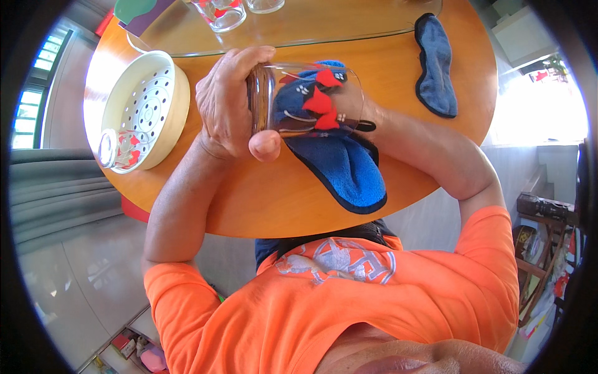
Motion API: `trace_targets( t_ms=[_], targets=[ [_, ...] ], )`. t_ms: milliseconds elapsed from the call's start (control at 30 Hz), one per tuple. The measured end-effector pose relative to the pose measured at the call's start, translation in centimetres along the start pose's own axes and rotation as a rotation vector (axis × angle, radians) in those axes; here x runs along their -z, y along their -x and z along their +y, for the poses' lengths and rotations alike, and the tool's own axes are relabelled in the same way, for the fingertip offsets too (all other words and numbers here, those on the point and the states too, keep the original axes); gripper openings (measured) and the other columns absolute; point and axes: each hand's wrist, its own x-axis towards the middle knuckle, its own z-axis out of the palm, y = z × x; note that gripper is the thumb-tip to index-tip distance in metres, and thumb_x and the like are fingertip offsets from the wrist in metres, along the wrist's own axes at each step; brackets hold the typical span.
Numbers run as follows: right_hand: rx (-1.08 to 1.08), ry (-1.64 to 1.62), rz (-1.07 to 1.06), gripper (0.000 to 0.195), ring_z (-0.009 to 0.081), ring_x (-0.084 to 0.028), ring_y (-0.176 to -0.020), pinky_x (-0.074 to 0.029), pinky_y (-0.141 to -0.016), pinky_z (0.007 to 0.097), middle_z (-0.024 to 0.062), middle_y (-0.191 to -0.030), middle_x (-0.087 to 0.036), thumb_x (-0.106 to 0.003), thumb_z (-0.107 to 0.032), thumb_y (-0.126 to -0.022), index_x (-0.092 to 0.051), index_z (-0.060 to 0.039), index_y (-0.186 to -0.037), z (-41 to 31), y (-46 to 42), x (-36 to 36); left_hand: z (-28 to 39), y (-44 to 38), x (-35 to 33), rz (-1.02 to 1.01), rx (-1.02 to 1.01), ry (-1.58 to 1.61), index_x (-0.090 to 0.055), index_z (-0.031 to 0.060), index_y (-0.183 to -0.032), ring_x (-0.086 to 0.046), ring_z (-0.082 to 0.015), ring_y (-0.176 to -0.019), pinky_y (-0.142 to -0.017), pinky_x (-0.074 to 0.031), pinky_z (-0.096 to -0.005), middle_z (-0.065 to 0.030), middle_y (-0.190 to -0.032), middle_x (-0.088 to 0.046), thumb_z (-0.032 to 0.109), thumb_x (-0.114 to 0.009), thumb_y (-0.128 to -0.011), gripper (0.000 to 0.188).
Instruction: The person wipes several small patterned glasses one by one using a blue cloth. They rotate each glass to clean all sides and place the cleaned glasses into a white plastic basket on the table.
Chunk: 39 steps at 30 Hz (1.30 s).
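Note:
My left hand (226,103) grips the thick base of a clear drinking glass (289,100) with red flower shapes on it. The glass lies sideways in the air, its mouth towards the right. At that mouth is my right hand (369,106), holding a blue cloth (345,173) with black edging. Through the glass wall I see bunched cloth and part of the right hand; how much of each is inside or behind the glass I cannot tell. One long flap of the cloth hangs below the glass, over the near part of the wooden table (252,205).
A cream perforated basket (180,110) stands on the left, with a similar glass (124,148) tilted at its near rim. Further glasses (224,18) stand on a glass panel (327,30) at the back. Another blue cloth (437,70) lies at the right.

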Motion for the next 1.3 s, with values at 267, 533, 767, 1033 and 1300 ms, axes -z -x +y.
trace_targets(
  t_ms=[267,533,767,1033,1300],
  targets=[
    [0.433,0.83,0.068,0.021,0.0225,-0.066,-0.071,-0.053,-0.058,0.0342,0.0087,-0.084,-0.067,-0.08,-0.017,-0.081,-0.065,-0.0025,-0.086,-3.6,-0.8,5.0,2.0,-1.6,0.0,-0.186,0.735,0.284,-0.059,0.0002,-0.118,-0.06,-0.0199,-0.065,-0.059,-0.047,-0.0328,-0.0112,-0.081,-0.063,0.056,-0.04,-0.102,0.06],
    [0.985,1.387,0.006,0.019,0.0243,-0.063,-0.064,-0.053,-0.052,0.0341,0.0092,-0.077,-0.059,-0.073,-0.013,-0.069,-0.063,-0.0021,-0.08,-4.8,-0.8,3.0,3.6,-3.2,-0.2,-0.516,1.427,0.488,-0.06,0.0055,-0.081,-0.05,-0.0137,-0.055,-0.053,-0.042,-0.0286,-0.0042,-0.066,-0.056,0.072,-0.008,-0.101,0.087],
    [0.388,0.822,0.052,0.026,0.0311,-0.067,-0.07,-0.053,-0.063,0.0395,0.0161,-0.074,-0.065,-0.081,-0.011,-0.072,-0.062,-0.0004,-0.086,-4.5,-0.6,3.3,4.8,-2.3,-0.8,-0.308,1.186,0.519,-0.066,0.0027,-0.093,-0.057,-0.0139,-0.067,-0.061,-0.046,-0.03,-0.0062,-0.073,-0.063,0.058,-0.013,-0.108,0.078],
    [-0.192,0.073,0.032,0.029,0.0106,-0.063,-0.088,-0.054,-0.08,0.0309,0.0047,-0.1,-0.072,-0.075,-0.02,-0.09,-0.07,-0.0029,-0.112,-2.5,-0.9,1.3,0.2,2.6,-1.2,0.005,0.388,-0.077,-0.056,-0.006,-0.114,-0.06,-0.0321,-0.063,-0.061,-0.048,-0.0407,-0.0183,-0.092,-0.063,0.033,-0.039,-0.103,0.044],
    [-0.36,-0.781,-0.078,0.037,0.0162,-0.063,-0.112,-0.053,-0.099,0.0327,0.0083,-0.125,-0.066,-0.063,-0.019,-0.098,-0.06,-0.0055,-0.133,-1.3,1.7,0.4,-0.9,0.9,-0.4,0.165,0.116,-0.101,-0.055,-0.0019,-0.122,-0.065,-0.0212,-0.069,-0.059,-0.05,-0.0324,-0.0127,-0.086,-0.064,0.082,-0.03,-0.093,0.092]
  ],
)
